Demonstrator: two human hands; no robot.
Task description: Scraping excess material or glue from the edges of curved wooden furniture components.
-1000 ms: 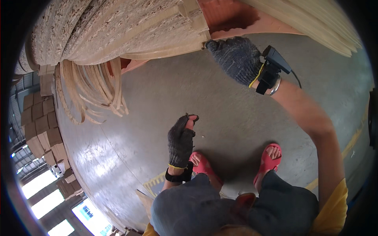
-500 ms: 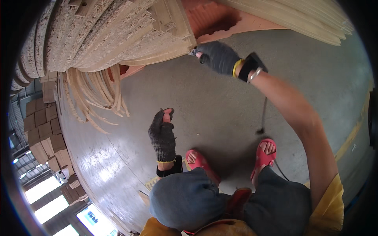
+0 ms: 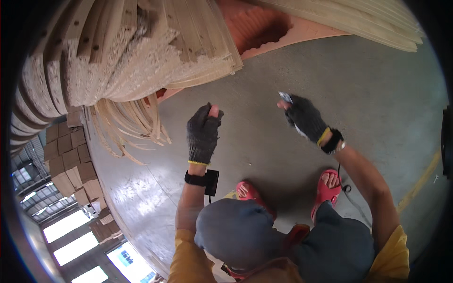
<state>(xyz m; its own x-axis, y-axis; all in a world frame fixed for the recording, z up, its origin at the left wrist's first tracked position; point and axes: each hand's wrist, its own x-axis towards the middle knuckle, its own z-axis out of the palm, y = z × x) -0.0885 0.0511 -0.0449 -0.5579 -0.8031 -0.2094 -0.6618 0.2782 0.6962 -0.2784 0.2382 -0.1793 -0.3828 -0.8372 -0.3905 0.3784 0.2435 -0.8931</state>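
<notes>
My right hand, in a dark knitted glove with bare fingertips, is closed round a small flat silver tool. Its bright end sticks out past the thumb and fingers; the rest is hidden in the hand. Over the floor to the left, my left hand wears a matching glove and is closed, with the thumb against the curled fingers and nothing sticking out. Ahead of it rises a big stack of curved boards with rough, speckled edges. Both hands are apart from the stack.
Thin peeled strips hang below the stack. An orange pallet lies under the boards, with more pale boards at the far right. Brown cartons are piled at left. A cable runs by my right foot on the grey floor.
My right hand has drawn back from the stack's corner, toward me and rightward, with the silver tool still in it. My left hand has moved forward. The whole view has shifted slightly.
</notes>
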